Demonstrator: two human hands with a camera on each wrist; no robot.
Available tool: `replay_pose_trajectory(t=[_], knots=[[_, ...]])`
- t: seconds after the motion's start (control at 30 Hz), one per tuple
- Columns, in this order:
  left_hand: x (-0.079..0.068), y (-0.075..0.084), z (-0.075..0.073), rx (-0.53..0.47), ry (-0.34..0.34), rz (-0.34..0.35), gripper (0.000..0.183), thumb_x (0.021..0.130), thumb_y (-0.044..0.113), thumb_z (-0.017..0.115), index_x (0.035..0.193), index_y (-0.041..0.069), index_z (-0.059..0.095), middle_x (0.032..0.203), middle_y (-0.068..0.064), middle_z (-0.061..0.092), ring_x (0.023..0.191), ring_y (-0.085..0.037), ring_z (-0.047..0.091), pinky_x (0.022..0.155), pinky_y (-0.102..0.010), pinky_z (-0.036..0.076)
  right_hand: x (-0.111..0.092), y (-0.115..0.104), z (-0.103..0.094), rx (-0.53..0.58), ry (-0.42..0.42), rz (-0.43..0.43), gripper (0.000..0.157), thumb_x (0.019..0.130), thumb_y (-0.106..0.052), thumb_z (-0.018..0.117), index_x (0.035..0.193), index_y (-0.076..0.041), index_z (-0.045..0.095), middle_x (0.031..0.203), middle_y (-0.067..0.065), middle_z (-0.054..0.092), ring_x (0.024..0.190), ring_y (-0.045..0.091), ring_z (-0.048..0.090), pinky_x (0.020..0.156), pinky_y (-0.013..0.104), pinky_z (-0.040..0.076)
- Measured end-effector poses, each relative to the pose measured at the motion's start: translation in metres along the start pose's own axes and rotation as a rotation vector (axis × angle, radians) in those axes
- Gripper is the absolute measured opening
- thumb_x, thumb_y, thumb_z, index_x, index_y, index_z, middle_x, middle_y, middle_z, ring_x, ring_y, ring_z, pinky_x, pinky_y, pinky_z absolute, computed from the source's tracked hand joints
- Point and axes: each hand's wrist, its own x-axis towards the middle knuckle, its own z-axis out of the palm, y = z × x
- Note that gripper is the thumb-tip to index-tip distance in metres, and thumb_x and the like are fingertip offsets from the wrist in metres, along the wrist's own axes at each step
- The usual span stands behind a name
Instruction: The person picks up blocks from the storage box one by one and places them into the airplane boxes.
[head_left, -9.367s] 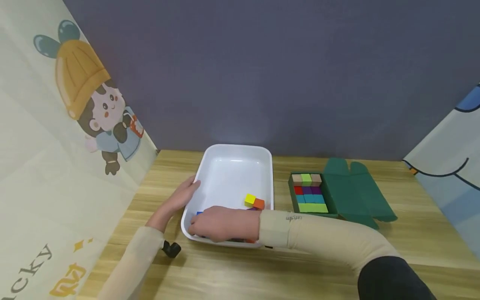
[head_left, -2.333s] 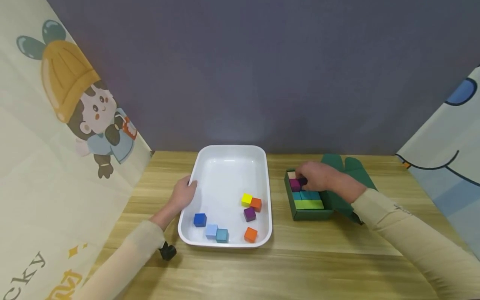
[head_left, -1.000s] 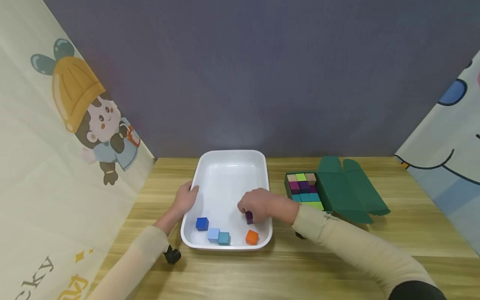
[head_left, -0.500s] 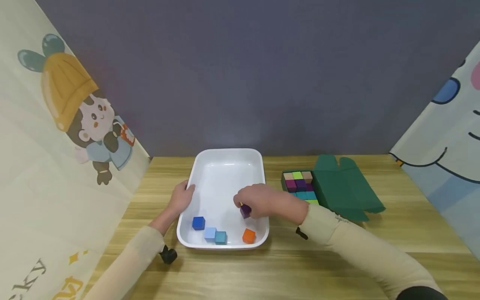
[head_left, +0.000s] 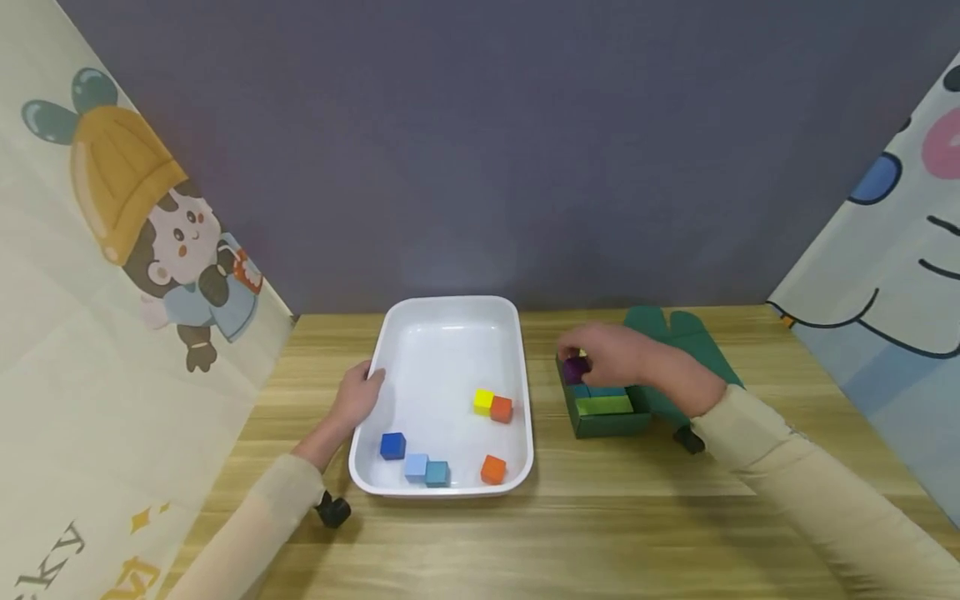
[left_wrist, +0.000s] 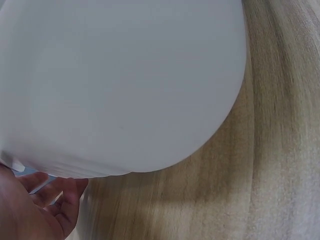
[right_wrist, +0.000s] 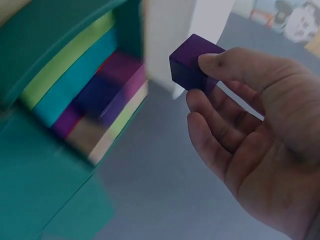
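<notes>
My right hand point(head_left: 618, 354) pinches a purple cube point(right_wrist: 187, 65) between thumb and fingers, over the left side of a green cardboard box point(head_left: 611, 426). Coloured blocks are packed inside the box; the hand hides its far part in the head view. In the right wrist view a dark purple block point(right_wrist: 102, 97) stands higher than its neighbours. My left hand point(head_left: 358, 396) grips the left rim of a white tray point(head_left: 453, 350), thumb over the edge and fingers beneath it. A yellow cube point(head_left: 483, 402) and a red-orange cube point(head_left: 501, 409) touch each other in the tray.
Near the tray's front lie a blue cube point(head_left: 392, 446), a light blue cube point(head_left: 416, 467), a teal cube point(head_left: 437, 474) and an orange cube point(head_left: 493, 469). The box's green lid point(head_left: 701, 346) lies folded out to the right on the wooden table point(head_left: 570, 533). A grey panel point(head_left: 480, 150) stands behind.
My right hand has lifted the purple cube out of the tray and carried it right to the green box. Earlier, it reached into the box and then returned to the tray. My left hand stays on the rim.
</notes>
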Motion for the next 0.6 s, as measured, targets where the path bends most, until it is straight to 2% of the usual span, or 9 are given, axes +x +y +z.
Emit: replay_pose_trajectory(t=[0.13,0.23,0.43,0.6], knots=[[-0.001,-0.001,-0.002,-0.007,0.007,0.003,0.05,0.104,0.025,0.039,0.143,-0.007,0.039,0.132,-0.03,0.051,0.114,-0.041,0.055,0.09,-0.053,0.052,-0.011,0.026,-0.005,0.046,-0.021,0.073,0.03,0.082,0.005,0.065,0.109,-0.008,0.065,0.105,0.005,0.062,0.076,0.017,0.052,0.064,0.032,0.046],[-0.002,-0.001,-0.003,-0.004,0.01,0.003,0.05,0.104,0.025,0.039,0.143,-0.007,0.039,0.132,-0.03,0.05,0.114,-0.041,0.055,0.09,-0.053,0.051,-0.014,0.04,-0.007,0.057,-0.03,0.093,0.031,0.083,0.005,0.065,0.112,-0.006,0.063,0.108,0.008,0.061,0.078,0.018,0.054,0.068,0.036,0.049],[-0.002,0.001,-0.002,0.006,0.006,-0.01,0.052,0.104,0.026,0.039,0.144,-0.005,0.037,0.133,-0.029,0.05,0.115,-0.041,0.055,0.09,-0.053,0.052,-0.016,0.055,-0.006,0.024,-0.01,0.099,0.027,0.079,0.004,0.07,0.103,-0.007,0.063,0.096,0.005,0.06,0.081,0.021,0.051,0.067,0.037,0.047],[-0.002,0.001,-0.002,0.003,0.003,-0.007,0.051,0.104,0.026,0.039,0.144,-0.006,0.038,0.132,-0.029,0.051,0.114,-0.041,0.056,0.089,-0.052,0.052,-0.017,0.062,-0.005,0.009,-0.043,0.125,0.026,0.079,0.003,0.072,0.1,-0.009,0.062,0.094,0.004,0.058,0.08,0.02,0.049,0.066,0.036,0.046]])
